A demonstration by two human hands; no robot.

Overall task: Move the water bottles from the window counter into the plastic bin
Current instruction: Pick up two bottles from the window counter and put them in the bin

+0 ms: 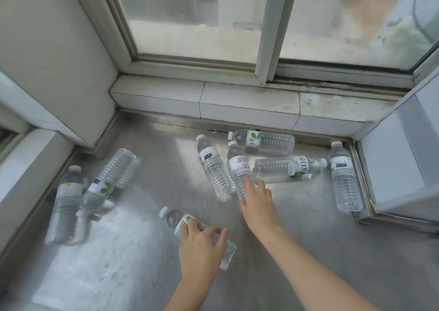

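Note:
Several clear water bottles with white caps lie on the steel window counter [147, 191]. My left hand [200, 246] wraps around the nearest bottle [174, 219], which lies flat near the counter's middle. My right hand [257, 201] reaches over the lower end of a white-labelled bottle [238, 165], fingers spread and touching it. Beside it lie a dark-labelled bottle [215, 168] and two bottles [263, 140] [285, 166] near the sill. One bottle [344, 175] lies at the right wall, two [67, 199] [107, 182] at the left. No plastic bin is in view.
A tiled sill [249, 101] and sliding window [268, 25] close off the back. White walls [47, 61] bound the left, and a white box-like wall [399, 163] bounds the right. Bare steel lies in the foreground.

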